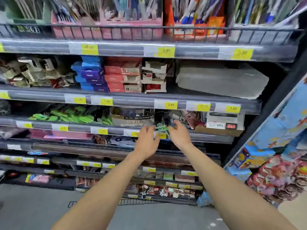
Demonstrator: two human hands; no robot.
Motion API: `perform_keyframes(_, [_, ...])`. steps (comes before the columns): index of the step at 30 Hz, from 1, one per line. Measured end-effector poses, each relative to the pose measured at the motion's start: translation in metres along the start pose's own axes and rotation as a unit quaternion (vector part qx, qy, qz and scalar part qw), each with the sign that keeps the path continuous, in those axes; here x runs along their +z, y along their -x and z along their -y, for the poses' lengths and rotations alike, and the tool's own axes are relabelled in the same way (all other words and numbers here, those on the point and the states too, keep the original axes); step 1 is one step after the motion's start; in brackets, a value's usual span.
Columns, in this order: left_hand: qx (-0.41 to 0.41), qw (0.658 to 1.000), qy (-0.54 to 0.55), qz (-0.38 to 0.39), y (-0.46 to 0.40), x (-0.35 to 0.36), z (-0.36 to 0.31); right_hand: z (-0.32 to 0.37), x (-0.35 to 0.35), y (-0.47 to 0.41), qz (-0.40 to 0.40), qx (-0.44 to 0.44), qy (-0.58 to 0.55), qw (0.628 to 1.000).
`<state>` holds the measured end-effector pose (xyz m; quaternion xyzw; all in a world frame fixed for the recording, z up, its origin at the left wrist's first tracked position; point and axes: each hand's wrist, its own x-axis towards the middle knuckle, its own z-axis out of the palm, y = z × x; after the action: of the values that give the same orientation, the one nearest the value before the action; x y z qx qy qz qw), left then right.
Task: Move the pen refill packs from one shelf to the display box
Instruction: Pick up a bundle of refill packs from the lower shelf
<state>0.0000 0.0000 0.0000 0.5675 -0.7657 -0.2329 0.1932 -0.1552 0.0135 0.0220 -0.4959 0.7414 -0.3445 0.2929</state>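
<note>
Both my arms reach toward the third shelf. My left hand [147, 141] and my right hand [179, 135] meet around a dark and green pen refill pack [162, 126] at the shelf's front edge. My fingers touch the pack on both sides, though blur hides the exact grip. Left of my hands stands a grey-brown cardboard display box [132, 120] with printed text. More green refill packs [71, 115] lie in a heap further left on the same shelf.
A brown carton [221, 127] with a white label sits right of my hands. Blue and red boxes [106, 75] fill the shelf above. Yellow price tags [171, 105] line the shelf rails. A rack of colourful packets [279, 163] stands at the right.
</note>
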Motion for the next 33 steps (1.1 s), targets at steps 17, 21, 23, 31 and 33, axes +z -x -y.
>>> perform_keyframes(17, [-0.016, 0.988, 0.15, 0.011, -0.044, 0.048, -0.002, -0.022, 0.035, -0.084, 0.012, 0.163, -0.135, 0.977])
perform_keyframes(21, [-0.084, 0.947, 0.307, -0.034, -0.022, 0.047, -0.009, -0.04, 0.027, -0.06, 0.024, 0.151, -0.223, 0.963])
perform_keyframes(23, [-0.131, 0.919, 0.363, -0.076, -0.018, 0.045, -0.018, -0.042, 0.026, -0.049, 0.012, 0.136, -0.234, 0.963])
perform_keyframes(31, [-0.238, 0.83, 0.487, -0.129, -0.01, 0.033, -0.032, -0.031, 0.023, 0.009, -0.015, 0.061, -0.266, 0.962])
perform_keyframes(33, [-0.263, 0.816, 0.506, -0.098, -0.006, 0.03, -0.029, -0.026, 0.024, 0.03, -0.028, 0.032, -0.27, 0.962])
